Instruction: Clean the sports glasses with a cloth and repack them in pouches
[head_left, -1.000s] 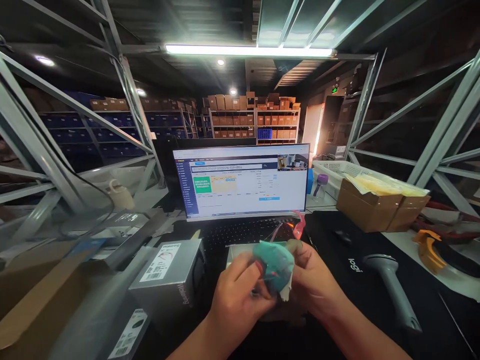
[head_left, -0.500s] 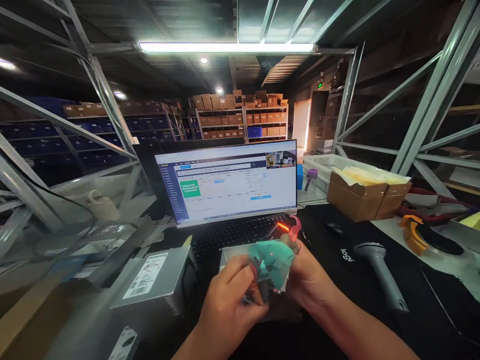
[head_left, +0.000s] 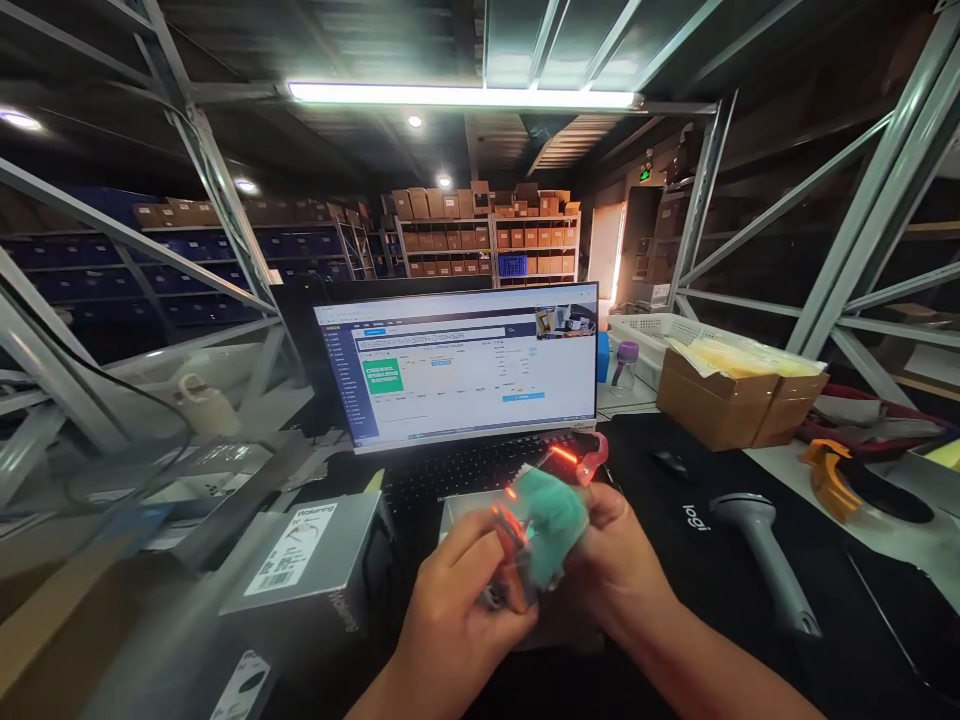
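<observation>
Both my hands hold a small teal packet in clear wrapping just in front of the laptop. My left hand pinches its lower left side with closed fingers. My right hand grips its right side, fingers curled round it. A red light line falls across the packet and the laptop's keyboard.
A grey labelled box lies left of my hands. A handheld scanner lies on the black mat at the right, beside a mouse. A cardboard box of yellow sheets, a white basket and metal rack struts stand around.
The packet has been turned a little in my hands, and the red light line now falls across its left edge. The view shifted slightly.
</observation>
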